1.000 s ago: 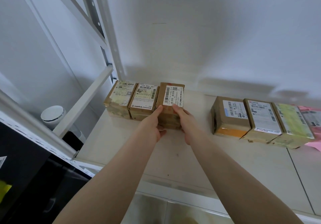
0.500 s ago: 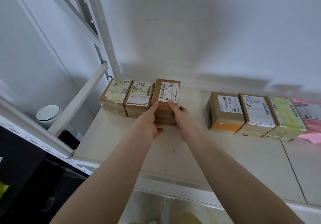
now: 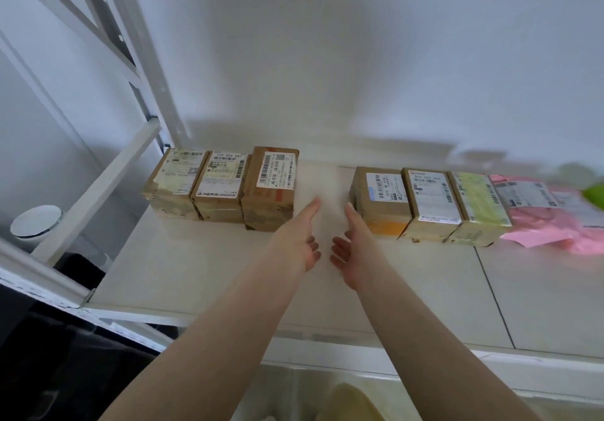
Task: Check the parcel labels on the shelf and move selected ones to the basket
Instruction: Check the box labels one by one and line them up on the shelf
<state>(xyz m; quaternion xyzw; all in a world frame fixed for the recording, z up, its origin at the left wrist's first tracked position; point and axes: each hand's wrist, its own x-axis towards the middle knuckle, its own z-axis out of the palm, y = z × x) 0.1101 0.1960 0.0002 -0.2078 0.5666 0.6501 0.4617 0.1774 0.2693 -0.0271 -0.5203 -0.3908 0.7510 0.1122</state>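
Left hand: being held empty, fingers relaxed, nothing gripped.
Right hand: likewise, being angled toward 2 o'clock.
Orange-taped parcel: probably being approached for label checking.

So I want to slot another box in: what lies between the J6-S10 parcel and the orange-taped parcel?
In the head view, only bare shelf lies between the J6-S10 parcel and the orange-taped parcel. The left hand and right hand hover open before the gap.
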